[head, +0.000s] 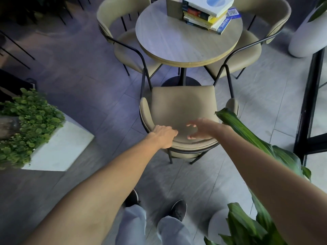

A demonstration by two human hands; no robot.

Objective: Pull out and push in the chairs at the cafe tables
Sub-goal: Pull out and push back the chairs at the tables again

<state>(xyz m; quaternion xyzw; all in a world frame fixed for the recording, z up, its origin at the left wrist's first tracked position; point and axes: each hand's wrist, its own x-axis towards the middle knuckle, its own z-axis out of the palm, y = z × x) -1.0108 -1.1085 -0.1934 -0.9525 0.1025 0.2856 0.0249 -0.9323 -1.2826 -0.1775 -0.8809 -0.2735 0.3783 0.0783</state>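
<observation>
Left hand (163, 136) closed on chair back (192, 145) | right hand (198, 129) open, empty, blurred | risk: one-handed push skews chair into table (187, 43)

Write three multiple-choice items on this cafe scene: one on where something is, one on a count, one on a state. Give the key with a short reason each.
1. Where is the stack of books?
A. On the near chair's seat
B. On the round table, at its far side
C. On the floor by the planter

2. How many chairs stand at the table?
A. One
B. Two
C. Three

3. What are the hands doing at the near chair?
A. The left hand rests on the backrest, the right hand is open above it
B. Both are lifting the chair off the floor
C. Both hold books

Key: 1 B, the stack sits on the tabletop's far part. 2 C, one near chair, plus the left chair and the right chair. 3 A, the left fingers curl over the backrest, the right fingers are spread and blurred.
</observation>
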